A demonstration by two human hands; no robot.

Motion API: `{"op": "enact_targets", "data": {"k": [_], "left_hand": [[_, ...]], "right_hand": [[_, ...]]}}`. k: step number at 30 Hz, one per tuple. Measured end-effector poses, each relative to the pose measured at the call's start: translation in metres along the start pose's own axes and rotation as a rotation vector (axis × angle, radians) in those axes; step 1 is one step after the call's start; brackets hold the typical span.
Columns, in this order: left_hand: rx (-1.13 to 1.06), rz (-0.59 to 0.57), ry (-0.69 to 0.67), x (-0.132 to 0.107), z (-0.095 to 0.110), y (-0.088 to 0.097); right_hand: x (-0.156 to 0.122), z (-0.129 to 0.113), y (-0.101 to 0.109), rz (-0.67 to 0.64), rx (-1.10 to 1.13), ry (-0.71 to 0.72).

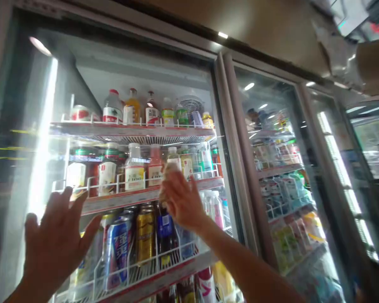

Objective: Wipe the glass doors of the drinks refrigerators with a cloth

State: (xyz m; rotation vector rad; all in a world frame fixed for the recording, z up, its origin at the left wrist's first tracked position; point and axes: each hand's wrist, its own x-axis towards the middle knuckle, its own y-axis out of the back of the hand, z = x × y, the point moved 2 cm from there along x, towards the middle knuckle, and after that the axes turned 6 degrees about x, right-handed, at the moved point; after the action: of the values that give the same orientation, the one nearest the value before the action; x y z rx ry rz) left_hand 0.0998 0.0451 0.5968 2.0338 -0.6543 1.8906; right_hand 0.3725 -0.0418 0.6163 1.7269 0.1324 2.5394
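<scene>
My left hand (55, 242) is raised at the lower left with its fingers spread, in front of the glass door (139, 69) of a drinks fridge. My right hand (185, 202) reaches up in front of the middle shelf, slightly blurred, its fingers stretched out. A pale, smeared shape beside its fingertips looks like its reflection in the glass. I cannot tell whether either palm touches the pane. Behind the glass, a white-capped bottle (134, 168) and a pink bottle (155, 166) stand left of my right hand. A blue can (116, 252) and a gold can (145, 231) sit lower down.
Several bottles, among them an orange one (132, 107), line the top shelf (132, 131). A metal door frame (236, 155) separates this door from a second stocked fridge section (281, 168) on the right. A cardboard box (374, 67) sits at the upper right.
</scene>
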Motion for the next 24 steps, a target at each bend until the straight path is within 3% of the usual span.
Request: {"op": "enact_targets", "data": {"k": [3, 5, 6, 9, 10, 11, 14, 16, 17, 19, 21, 22, 24], "left_hand": [[0.067, 0.012, 0.019, -0.001, 0.01, 0.0], [0.09, 0.068, 0.074, -0.001, 0.014, 0.0], [0.097, 0.087, 0.102, -0.001, 0.015, 0.0], [0.105, 0.059, 0.155, -0.001, 0.018, 0.002], [0.108, 0.025, 0.171, -0.001, 0.018, 0.003], [0.113, -0.006, 0.185, -0.001, 0.019, 0.004], [0.142, -0.053, 0.204, -0.002, 0.019, 0.006], [0.164, -0.034, 0.187, -0.003, 0.017, 0.005], [0.17, -0.022, 0.174, -0.004, 0.016, 0.005], [0.179, 0.006, 0.153, -0.007, 0.011, 0.003], [0.184, 0.019, 0.147, -0.01, 0.008, 0.002], [0.19, 0.022, 0.153, -0.01, 0.009, 0.003], [0.188, 0.041, 0.152, -0.001, 0.022, 0.006]], "right_hand": [[0.005, 0.052, 0.013, 0.189, -0.036, -0.363], [0.01, 0.064, 0.011, 0.236, 0.003, -0.44], [0.014, 0.06, 0.008, 0.217, 0.035, -0.357], [0.024, 0.031, 0.004, 0.06, 0.127, 0.18], [0.03, 0.03, 0.006, 0.025, 0.135, 0.27], [0.038, 0.036, 0.01, 0.018, 0.136, 0.257], [0.069, 0.071, 0.021, 0.113, 0.116, -0.123], [0.083, 0.072, 0.018, 0.177, 0.131, -0.285], [0.086, 0.058, 0.014, 0.154, 0.156, -0.201], [0.081, 0.014, 0.003, 0.067, 0.213, 0.179], [0.069, -0.018, -0.004, 0.012, 0.231, 0.433], [0.065, -0.023, -0.005, 0.005, 0.227, 0.481], [0.069, -0.01, -0.004, 0.019, 0.194, 0.364]]}}
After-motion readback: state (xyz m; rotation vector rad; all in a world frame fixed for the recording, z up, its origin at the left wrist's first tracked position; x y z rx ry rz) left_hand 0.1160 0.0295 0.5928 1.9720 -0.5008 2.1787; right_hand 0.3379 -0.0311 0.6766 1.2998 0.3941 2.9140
